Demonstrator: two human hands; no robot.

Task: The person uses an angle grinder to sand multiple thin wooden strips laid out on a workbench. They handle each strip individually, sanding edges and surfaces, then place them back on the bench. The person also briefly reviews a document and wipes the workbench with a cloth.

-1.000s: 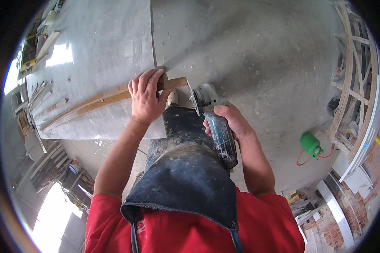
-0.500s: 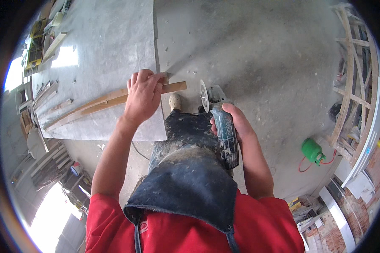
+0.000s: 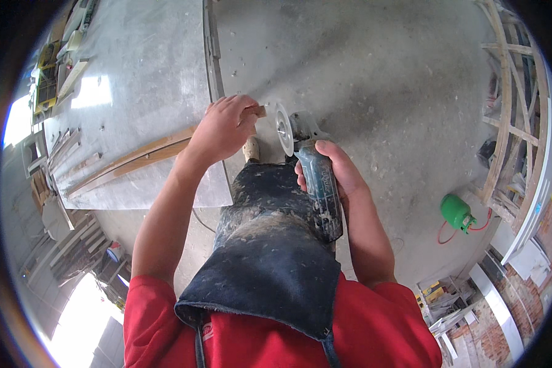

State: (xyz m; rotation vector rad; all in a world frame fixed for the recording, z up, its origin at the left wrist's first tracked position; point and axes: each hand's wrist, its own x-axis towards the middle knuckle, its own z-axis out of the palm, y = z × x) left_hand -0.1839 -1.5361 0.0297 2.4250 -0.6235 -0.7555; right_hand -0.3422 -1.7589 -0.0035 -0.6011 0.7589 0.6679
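My left hand (image 3: 224, 129) is closed around narrow wooden strips (image 3: 156, 150) near their right end. They lie slanting across the grey tabletop (image 3: 147, 67), and a short wooden tip (image 3: 261, 111) pokes out past my fingers beyond the table's right edge. In my right hand (image 3: 340, 168) is an angle grinder (image 3: 321, 190), held by its dark teal body, disc end pointing away from me. Its pale round disc (image 3: 283, 129) stands on edge just right of the wooden tip, with a small gap seeming to remain between them. Whether the disc spins I cannot tell.
A wooden frame (image 3: 503, 116) leans along the right side. Nearer stands a green gas cylinder (image 3: 457, 211) with a red hose. Offcuts (image 3: 64, 141) and a yellow-black case (image 3: 47, 73) line the table's left side. My shoe (image 3: 251, 149) shows beside the table's edge.
The grinder has moved left, bringing its disc closer to the wood. My left hand has shifted right, and less of the strip shows past its fingers. The whole view has shifted slightly.
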